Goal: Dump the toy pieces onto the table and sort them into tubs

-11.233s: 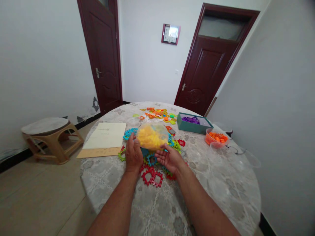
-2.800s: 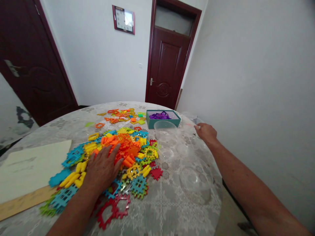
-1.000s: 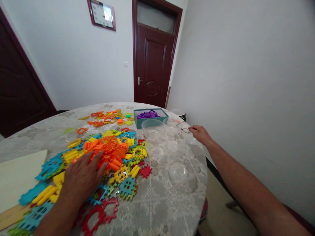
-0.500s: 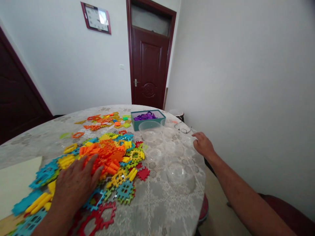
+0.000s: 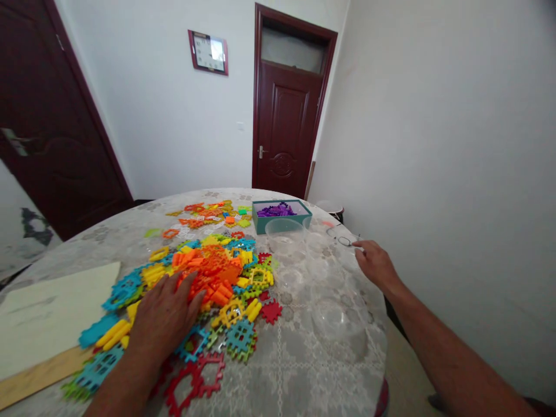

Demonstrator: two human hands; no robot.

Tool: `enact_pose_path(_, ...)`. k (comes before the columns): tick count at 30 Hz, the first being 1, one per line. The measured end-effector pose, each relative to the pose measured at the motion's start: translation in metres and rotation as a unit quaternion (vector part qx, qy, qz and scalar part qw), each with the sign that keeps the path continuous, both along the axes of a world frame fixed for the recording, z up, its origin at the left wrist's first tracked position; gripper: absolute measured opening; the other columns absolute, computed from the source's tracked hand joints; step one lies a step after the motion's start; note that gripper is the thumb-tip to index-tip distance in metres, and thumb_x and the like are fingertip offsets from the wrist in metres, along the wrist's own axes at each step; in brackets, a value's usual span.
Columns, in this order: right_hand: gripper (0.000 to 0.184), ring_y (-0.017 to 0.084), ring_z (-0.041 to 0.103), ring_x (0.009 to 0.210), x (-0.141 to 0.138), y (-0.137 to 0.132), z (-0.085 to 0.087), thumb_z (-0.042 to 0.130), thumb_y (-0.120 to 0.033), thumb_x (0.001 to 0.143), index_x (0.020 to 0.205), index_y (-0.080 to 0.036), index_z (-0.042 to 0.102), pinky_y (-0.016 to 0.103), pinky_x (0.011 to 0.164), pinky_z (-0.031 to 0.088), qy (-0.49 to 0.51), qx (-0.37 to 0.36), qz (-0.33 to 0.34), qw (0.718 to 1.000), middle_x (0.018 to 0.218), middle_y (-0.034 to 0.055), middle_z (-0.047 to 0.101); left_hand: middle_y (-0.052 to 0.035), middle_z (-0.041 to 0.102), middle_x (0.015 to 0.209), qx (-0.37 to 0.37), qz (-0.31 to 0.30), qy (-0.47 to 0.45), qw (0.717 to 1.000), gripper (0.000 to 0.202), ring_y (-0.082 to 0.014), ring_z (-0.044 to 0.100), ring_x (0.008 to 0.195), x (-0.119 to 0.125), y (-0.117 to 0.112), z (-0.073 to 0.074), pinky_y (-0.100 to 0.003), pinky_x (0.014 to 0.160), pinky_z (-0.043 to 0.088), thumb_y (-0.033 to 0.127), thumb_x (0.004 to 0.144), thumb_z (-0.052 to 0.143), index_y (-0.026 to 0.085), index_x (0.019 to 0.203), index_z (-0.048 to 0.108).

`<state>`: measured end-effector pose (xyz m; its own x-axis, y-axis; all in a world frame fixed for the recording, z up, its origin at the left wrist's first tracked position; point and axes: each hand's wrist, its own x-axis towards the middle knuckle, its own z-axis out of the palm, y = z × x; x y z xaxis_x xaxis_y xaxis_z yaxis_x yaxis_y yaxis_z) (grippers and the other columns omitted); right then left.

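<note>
My left hand (image 5: 167,315) lies with its fingers spread on a heap of orange plastic building pieces (image 5: 211,269). Around and under the heap are yellow connectors (image 5: 115,335), blue gear-edged panels (image 5: 241,336) and red gear-edged pieces (image 5: 195,376). At the table's right edge, my right hand (image 5: 376,260) has its index finger stretched out and nothing visible in it. That fingertip is close to a thin, dark looped item (image 5: 344,240), perhaps eyeglasses; whether they touch cannot be seen. Several clear plastic bowls (image 5: 339,324) stand between my hands.
A green box (image 5: 282,225) of purple pieces (image 5: 278,209) sits toward the back. More orange and yellow pieces (image 5: 208,213) lie farther left with small white cards. A pale board (image 5: 56,318) covers the left side of the patterned tablecloth (image 5: 282,376).
The view has swung left, so everything sits farther right. My left hand stays on the orange heap. My right hand has shifted slightly toward the dark looped item.
</note>
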<state>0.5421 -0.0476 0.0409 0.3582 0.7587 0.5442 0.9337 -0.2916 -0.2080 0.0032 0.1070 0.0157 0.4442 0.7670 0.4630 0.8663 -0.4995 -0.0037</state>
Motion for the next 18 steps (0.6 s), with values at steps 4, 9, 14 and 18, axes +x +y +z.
enact_pose_path(4,0.033,0.025,0.067,0.113,-0.031,0.049,0.036,0.048,-0.025,0.098,0.119,-0.018,0.072,0.036,0.107,0.049,-0.015,-0.032,0.085,0.996,0.124,0.0122,0.072,-0.0223,0.064,0.136,0.029,0.03,0.044,0.998,0.05,-0.0382,0.057,0.13,-0.001,-0.002,-0.001,-0.056,0.115,0.04,0.045,0.1,0.041,0.013,0.129,0.067)
enact_pose_path(9,0.038,0.026,0.061,0.127,-0.067,0.138,0.071,0.048,-0.021,0.1,0.132,-0.018,0.07,0.036,0.114,0.041,-0.103,-0.133,0.096,0.981,0.135,0.0129,0.069,-0.0207,0.061,0.144,0.022,0.005,0.014,1.0,0.049,-0.0371,0.053,0.138,0.003,-0.001,-0.011,-0.057,0.116,0.04,0.042,0.102,0.04,0.016,0.136,0.064)
enact_pose_path(14,0.042,0.031,0.059,0.128,-0.069,0.215,0.072,0.051,-0.017,0.098,0.135,-0.022,0.07,0.043,0.109,0.045,-0.135,-0.216,0.074,0.964,0.134,0.016,0.069,-0.0173,0.057,0.152,0.025,-0.008,-0.002,1.0,0.051,-0.0377,0.048,0.145,0.004,-0.001,-0.024,-0.059,0.117,0.039,0.045,0.101,0.046,0.021,0.144,0.059)
enact_pose_path(18,0.041,0.034,0.061,0.126,-0.058,0.254,0.055,0.052,-0.015,0.096,0.13,-0.025,0.074,0.049,0.104,0.047,-0.139,-0.27,0.065,0.951,0.129,0.0166,0.072,-0.0169,0.057,0.153,0.05,-0.018,-0.023,0.998,0.05,-0.0374,0.048,0.145,0.002,-0.003,-0.025,-0.062,0.117,0.039,0.046,0.1,0.047,0.022,0.143,0.06)
